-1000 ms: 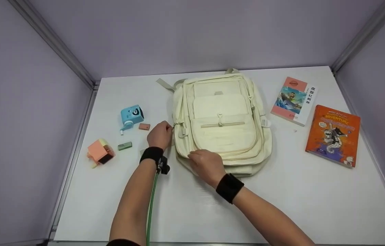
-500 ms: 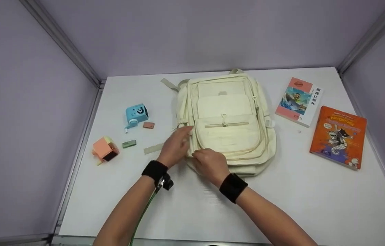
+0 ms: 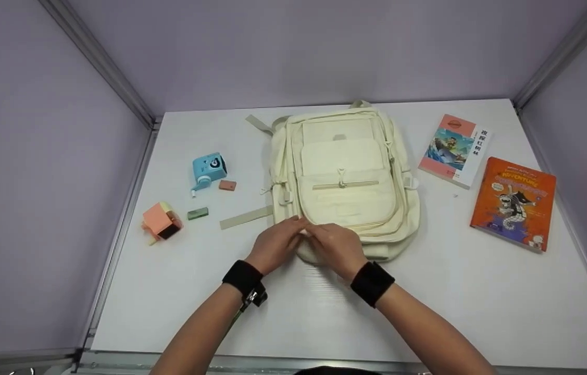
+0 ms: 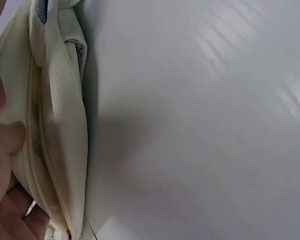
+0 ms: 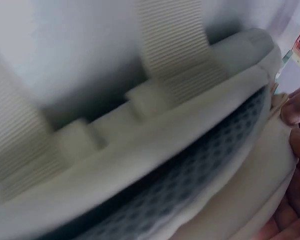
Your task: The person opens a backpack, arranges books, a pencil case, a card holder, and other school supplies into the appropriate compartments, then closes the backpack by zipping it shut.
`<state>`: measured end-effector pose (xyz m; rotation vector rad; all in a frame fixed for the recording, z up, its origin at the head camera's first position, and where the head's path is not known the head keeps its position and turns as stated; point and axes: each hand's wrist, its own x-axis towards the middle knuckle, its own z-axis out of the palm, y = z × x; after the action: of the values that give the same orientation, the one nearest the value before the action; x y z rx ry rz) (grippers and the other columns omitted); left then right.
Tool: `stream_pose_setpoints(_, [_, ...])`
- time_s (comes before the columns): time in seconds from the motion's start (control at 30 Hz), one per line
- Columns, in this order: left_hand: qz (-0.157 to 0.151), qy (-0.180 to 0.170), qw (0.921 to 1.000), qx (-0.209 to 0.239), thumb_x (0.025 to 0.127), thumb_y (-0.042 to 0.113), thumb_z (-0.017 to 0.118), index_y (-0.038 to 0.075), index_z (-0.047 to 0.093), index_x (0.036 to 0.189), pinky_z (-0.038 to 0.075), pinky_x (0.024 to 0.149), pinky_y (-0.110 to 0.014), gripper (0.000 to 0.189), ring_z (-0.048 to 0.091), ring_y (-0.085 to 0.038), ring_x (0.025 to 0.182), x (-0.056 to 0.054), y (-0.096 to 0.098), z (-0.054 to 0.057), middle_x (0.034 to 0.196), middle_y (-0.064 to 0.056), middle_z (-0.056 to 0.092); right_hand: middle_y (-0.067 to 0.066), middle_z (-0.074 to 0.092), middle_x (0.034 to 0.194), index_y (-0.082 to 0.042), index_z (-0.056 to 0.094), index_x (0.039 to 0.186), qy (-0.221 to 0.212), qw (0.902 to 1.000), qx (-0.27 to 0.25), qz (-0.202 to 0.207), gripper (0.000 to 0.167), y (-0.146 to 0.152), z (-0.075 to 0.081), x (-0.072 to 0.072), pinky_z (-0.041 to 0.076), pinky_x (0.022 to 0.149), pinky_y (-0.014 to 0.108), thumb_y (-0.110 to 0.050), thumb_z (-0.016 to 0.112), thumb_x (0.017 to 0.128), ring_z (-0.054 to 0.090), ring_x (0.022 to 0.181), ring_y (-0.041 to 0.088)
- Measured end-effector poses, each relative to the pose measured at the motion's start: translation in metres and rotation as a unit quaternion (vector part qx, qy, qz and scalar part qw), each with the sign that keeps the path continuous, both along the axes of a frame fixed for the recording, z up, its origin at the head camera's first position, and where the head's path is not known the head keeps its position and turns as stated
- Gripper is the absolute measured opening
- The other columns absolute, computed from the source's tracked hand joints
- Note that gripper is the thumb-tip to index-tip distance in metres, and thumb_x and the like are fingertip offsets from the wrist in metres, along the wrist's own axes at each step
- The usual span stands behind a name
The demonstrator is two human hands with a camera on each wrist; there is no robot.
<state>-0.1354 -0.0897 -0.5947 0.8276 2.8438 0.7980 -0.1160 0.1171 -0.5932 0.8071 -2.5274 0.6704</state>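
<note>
In the head view, with twelve at the table's [image 3: 428, 323] far edge, the cream backpack [image 3: 348, 156] lies face up, its body between one and two o'clock from the meeting fingertips. The left hand [image 3: 277, 244] pinches its lower corner near seven o'clock; the left wrist view shows a thumb pressed beside the parted zip [image 4: 34, 165], the other fingers curled below the fabric. The right hand [image 3: 339, 249], at six o'clock, pinches the edge just beside the left fingertips. Toward nine o'clock lie a blue crank box [image 3: 209, 167] and a pink block [image 3: 227, 185]; near three, an orange book [image 3: 513, 203]
</note>
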Motion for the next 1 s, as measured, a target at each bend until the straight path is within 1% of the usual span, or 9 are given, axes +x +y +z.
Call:
stream_pose_setpoints(0.07, [0.006,-0.005,1.0000,0.004,0.108,0.019,0.055,0.017,0.059,0.145,0.045,0.108,-0.045,0.038,0.051,-0.024,0.138,0.000,-0.001,0.001,0.147,-0.006,0.058,0.004,0.077,0.097,-0.013,0.075,0.120,-0.004,1.0000,0.002,-0.002,0.028,0.013,0.000,0.000,0.059,0.067,0.036,-0.011,0.077,0.092,0.073,0.085,0.020])
stream_pose_setpoints(0.17, [0.012,-0.018,0.9997,0.014,0.107,0.018,0.055,0.018,0.060,0.143,0.045,0.108,-0.046,0.035,0.050,-0.024,0.138,-0.001,-0.001,0.003,0.146,-0.006,0.058,0.004,0.077,0.100,-0.012,0.076,0.118,-0.015,0.9998,0.008,-0.006,0.026,0.038,-0.001,0.000,0.059,0.070,0.038,-0.010,0.077,0.092,0.073,0.088,0.021])
stream_pose_setpoints(0.3, [0.018,-0.040,0.9987,0.026,0.108,0.019,0.054,0.018,0.060,0.141,0.043,0.110,-0.046,0.034,0.049,-0.024,0.139,-0.004,-0.002,0.007,0.146,-0.006,0.058,0.004,0.077,0.101,-0.011,0.077,0.115,-0.034,0.9993,0.012,0.007,0.024,0.075,-0.002,-0.006,0.059,0.074,0.040,-0.009,0.076,0.090,0.073,0.091,0.022])
stream_pose_setpoints(0.43, [0.027,-0.058,0.9974,0.033,0.109,0.021,0.053,0.020,0.061,0.141,0.041,0.112,-0.043,0.033,0.048,-0.022,0.140,-0.008,-0.003,0.010,0.146,-0.004,0.058,0.005,0.076,0.108,-0.009,0.078,0.116,-0.076,0.9963,0.018,0.037,0.029,0.111,-0.001,-0.018,0.056,0.086,0.043,-0.007,0.078,0.087,0.071,0.102,0.025])
stream_pose_setpoints(0.53, [0.030,-0.063,0.9972,0.028,0.108,0.021,0.053,0.021,0.063,0.139,0.043,0.110,-0.040,0.032,0.051,-0.018,0.137,-0.010,-0.001,0.012,0.142,0.000,0.061,0.005,0.075,0.113,-0.010,0.079,0.116,-0.115,0.9924,0.019,0.040,0.030,0.131,0.002,-0.023,0.055,0.092,0.045,-0.008,0.081,0.087,0.070,0.107,0.025])
stream_pose_setpoints(0.63, [0.011,-0.052,0.9985,0.012,0.105,0.021,0.059,0.019,0.063,0.137,0.043,0.109,-0.039,0.033,0.051,-0.019,0.136,-0.012,0.004,0.015,0.140,-0.001,0.061,0.003,0.076,0.113,-0.014,0.079,0.116,-0.141,0.9895,0.014,0.027,0.027,0.141,0.007,-0.027,0.055,0.091,0.045,-0.011,0.080,0.089,0.070,0.107,0.024])
stream_pose_setpoints(0.8, [-0.024,-0.023,0.9991,-0.026,0.099,0.036,0.069,0.013,0.056,0.145,0.036,0.115,-0.041,0.054,0.045,-0.027,0.142,-0.020,0.019,0.024,0.148,-0.007,0.055,0.000,0.076,0.110,-0.019,0.079,0.115,-0.133,0.9910,0.002,0.017,0.022,0.142,0.014,-0.030,0.056,0.088,0.044,-0.012,0.075,0.095,0.071,0.104,0.022])
stream_pose_setpoints(0.87, [-0.028,-0.022,0.9985,-0.042,0.098,0.042,0.069,0.014,0.055,0.148,0.034,0.117,-0.042,0.059,0.042,-0.028,0.144,-0.024,0.025,0.028,0.151,-0.008,0.053,-0.001,0.076,0.109,-0.020,0.079,0.114,-0.126,0.9919,-0.004,0.018,0.021,0.140,0.015,-0.031,0.056,0.088,0.044,-0.012,0.074,0.095,0.071,0.103,0.021])
stream_pose_setpoints(1.0, [-0.037,-0.019,0.9960,-0.079,0.100,0.042,0.067,0.017,0.056,0.148,0.031,0.118,-0.043,0.056,0.040,-0.031,0.145,-0.027,0.030,0.032,0.153,-0.009,0.051,-0.001,0.076,0.109,-0.020,0.079,0.113,-0.120,0.9923,-0.011,0.026,0.021,0.138,0.015,-0.032,0.056,0.087,0.043,-0.011,0.075,0.094,0.071,0.103,0.020])
